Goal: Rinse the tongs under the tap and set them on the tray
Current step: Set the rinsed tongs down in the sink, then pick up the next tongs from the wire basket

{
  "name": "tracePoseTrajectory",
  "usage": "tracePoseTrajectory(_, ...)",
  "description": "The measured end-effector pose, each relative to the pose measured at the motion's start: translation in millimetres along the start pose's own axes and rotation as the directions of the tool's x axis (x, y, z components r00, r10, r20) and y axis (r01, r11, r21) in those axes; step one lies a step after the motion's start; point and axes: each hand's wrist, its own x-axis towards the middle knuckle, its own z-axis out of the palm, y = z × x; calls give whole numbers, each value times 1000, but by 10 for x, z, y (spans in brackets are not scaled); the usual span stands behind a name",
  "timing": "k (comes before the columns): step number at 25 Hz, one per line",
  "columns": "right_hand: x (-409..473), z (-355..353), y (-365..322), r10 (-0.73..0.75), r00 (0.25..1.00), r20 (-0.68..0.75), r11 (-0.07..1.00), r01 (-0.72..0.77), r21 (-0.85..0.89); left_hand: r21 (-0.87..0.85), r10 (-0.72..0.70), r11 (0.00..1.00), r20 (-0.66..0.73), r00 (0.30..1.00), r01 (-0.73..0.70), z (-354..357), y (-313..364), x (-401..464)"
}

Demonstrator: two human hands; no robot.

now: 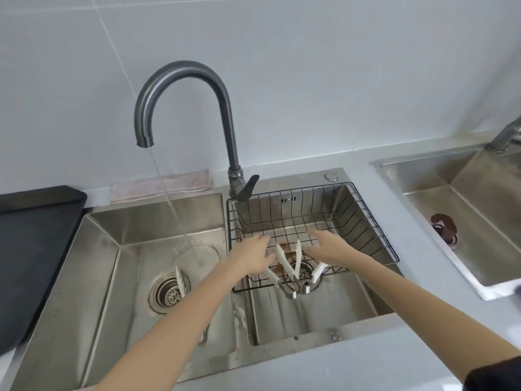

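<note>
Both hands reach into the wire basket [363, 221] in the right basin, the left hand [251, 256] and right hand [328, 249] released, fingers straight. Grasp the tongs [291, 263] lying there near their metal hinge, then carry them left under the running tap [180, 108].

A folded pink cloth [161, 185] is laid on the counter just behind the left basin of the double sink [229, 311]. A black wire basket [363, 221] is set in its right basin. A second steel sink [439, 198] is seen to the right, across the grey counter [375, 359].
</note>
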Motion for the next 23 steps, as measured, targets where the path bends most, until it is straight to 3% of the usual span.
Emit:
tracePoseTrajectory(9,291,163,437,152,982,116,987,-157,37,-99,-111,987,159,981,128,310,257,379)
tracePoseTrajectory(14,406,223,437,183,975,124,978,-194,82,-142,-143,976,151,978,165,336,272,445)
tracePoseTrajectory(19,366,187,353,196,977,87,961,-209,179,-330,-169,922,129,977,203,320,305,390)
tracePoseTrajectory(23,216,94,162,156,986,-61,941,-129,313,-587,-238,785,6,971,196,238,341,269)
